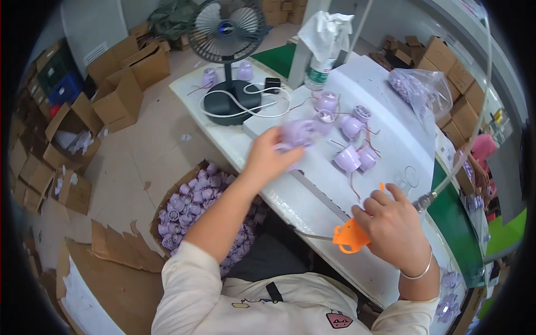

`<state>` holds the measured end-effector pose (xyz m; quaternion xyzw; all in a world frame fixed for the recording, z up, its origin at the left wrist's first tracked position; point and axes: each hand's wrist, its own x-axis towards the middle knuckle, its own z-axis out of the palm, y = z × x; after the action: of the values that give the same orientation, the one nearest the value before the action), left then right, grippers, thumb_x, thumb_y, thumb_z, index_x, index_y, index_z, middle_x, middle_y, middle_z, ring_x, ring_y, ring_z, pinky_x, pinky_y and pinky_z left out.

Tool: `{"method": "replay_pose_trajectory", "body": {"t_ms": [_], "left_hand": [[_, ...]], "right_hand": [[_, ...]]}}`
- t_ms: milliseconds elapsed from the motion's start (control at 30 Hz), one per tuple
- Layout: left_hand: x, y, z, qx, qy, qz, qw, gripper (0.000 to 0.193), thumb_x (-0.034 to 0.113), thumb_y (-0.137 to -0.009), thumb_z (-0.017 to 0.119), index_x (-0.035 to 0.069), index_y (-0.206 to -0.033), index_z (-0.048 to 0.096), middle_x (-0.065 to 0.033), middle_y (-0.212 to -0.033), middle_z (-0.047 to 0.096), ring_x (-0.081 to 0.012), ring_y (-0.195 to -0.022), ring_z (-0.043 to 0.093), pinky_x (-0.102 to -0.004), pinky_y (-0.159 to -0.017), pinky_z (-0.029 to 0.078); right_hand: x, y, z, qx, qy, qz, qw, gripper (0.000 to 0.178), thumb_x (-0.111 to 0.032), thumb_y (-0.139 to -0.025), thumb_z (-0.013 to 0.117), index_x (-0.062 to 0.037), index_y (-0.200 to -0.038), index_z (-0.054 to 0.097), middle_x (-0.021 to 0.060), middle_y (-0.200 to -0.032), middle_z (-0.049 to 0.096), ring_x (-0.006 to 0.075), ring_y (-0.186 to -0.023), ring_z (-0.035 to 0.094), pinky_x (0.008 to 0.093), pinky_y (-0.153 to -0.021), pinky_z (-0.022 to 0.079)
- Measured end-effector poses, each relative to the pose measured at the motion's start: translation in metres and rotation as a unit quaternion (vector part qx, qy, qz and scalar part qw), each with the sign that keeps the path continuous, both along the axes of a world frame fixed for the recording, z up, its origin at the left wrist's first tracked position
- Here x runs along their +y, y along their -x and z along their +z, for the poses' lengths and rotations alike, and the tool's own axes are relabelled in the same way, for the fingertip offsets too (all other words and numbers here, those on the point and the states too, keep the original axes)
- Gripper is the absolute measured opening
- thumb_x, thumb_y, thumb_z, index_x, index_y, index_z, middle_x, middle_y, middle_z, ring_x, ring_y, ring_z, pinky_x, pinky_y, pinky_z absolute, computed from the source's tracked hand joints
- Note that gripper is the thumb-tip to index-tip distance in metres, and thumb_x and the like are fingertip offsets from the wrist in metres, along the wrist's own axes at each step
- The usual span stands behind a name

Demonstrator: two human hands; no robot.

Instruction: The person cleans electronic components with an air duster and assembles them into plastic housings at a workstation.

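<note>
Lilac cup (298, 134), blurred, in the left hand (268, 158), over the counter's (312, 220) near-left edge; fingers wrapped round its side. Judged light, stiff plastic; glossy, so maybe slippery. Best held by the outer wall; thin wires on neighbouring cups (347, 159), just right, look the fragile part. Right hand (391, 226), nearer, grips an orange tool (350, 235). Far left, fan (228, 33); below the counter, near left, heaped lilac cups (192, 209).
</note>
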<state>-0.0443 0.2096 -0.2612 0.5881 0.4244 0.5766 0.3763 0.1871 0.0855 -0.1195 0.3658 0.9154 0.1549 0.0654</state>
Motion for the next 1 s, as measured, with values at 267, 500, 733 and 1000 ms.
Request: {"method": "replay_pose_trajectory", "body": {"t_ms": [267,500,733,1000], "left_hand": [[0.032,-0.120,-0.011,-0.017,-0.177,0.048,0.983,0.082,0.029,-0.070,0.079,0.000,-0.135,0.038,-0.0289,-0.129,0.042,-0.0433,-0.123,0.041,-0.0433,-0.104,0.037],[-0.132,0.086,-0.203,0.101,-0.061,0.473,0.873,0.030,-0.002,-0.067,0.065,0.003,-0.095,0.055,-0.0160,-0.101,0.054,-0.0323,-0.094,0.053,-0.0389,-0.085,0.043],[-0.311,0.192,-0.440,0.238,0.448,0.423,0.751,0.042,0.002,-0.061,0.068,0.004,-0.102,0.057,-0.0177,-0.103,0.055,-0.0361,-0.096,0.057,-0.0424,-0.081,0.048],[-0.305,0.159,-0.418,0.313,0.575,0.250,0.713,0.081,0.019,-0.057,0.083,0.011,-0.128,0.044,-0.0179,-0.119,0.046,-0.0407,-0.116,0.049,-0.0499,-0.088,0.048]], "right_hand": [[-0.007,-0.008,-0.003,0.075,-0.019,-0.062,0.995,0.031,0.001,-0.056,0.064,0.0018,-0.087,0.066,0.0124,-0.075,0.056,0.0337,-0.086,0.058,0.0490,-0.090,0.043],[0.010,-0.015,-0.006,0.032,0.061,-0.049,0.996,0.042,0.000,-0.060,0.065,0.0052,-0.101,0.060,0.0174,-0.083,0.051,0.0393,-0.085,0.052,0.0496,-0.091,0.042],[0.020,0.018,-0.008,-0.041,0.108,-0.049,0.992,0.043,-0.003,-0.060,0.067,0.0041,-0.102,0.062,0.0145,-0.080,0.051,0.0356,-0.084,0.051,0.0473,-0.085,0.042],[0.023,0.030,-0.018,-0.060,0.120,-0.078,0.988,0.039,-0.006,-0.058,0.070,0.0036,-0.096,0.063,0.0127,-0.076,0.049,0.0338,-0.082,0.051,0.0465,-0.079,0.041]]}}
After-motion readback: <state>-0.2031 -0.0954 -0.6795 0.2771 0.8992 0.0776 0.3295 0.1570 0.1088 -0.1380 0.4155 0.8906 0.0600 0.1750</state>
